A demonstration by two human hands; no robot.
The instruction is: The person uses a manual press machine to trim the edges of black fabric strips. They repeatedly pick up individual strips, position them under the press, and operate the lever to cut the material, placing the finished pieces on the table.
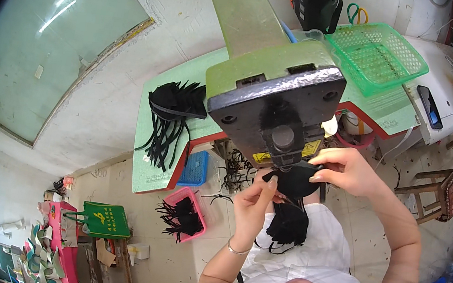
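Observation:
Under the head of a green and black machine [278,99], I hold a black fabric piece [293,181] between my two hands. My left hand [253,203], with a bracelet at its wrist, pinches the piece's left edge between thumb and fingertips. On the other side, my right hand [343,168] grips the upper right edge the same way. The machine's lower tip is just above the piece and hides part of it; whether they touch I cannot tell. Another black bundle [288,222] with thin straps rests on my lap, just below my hands.
Left of the machine, a stack of black strapped pieces [177,103] lies on the green tabletop [143,179]. A pink basket [201,219] with similar pieces stands on the floor by a blue basket [193,169]. A green basket [377,55], phone [429,106] and wooden stool [433,194] are right.

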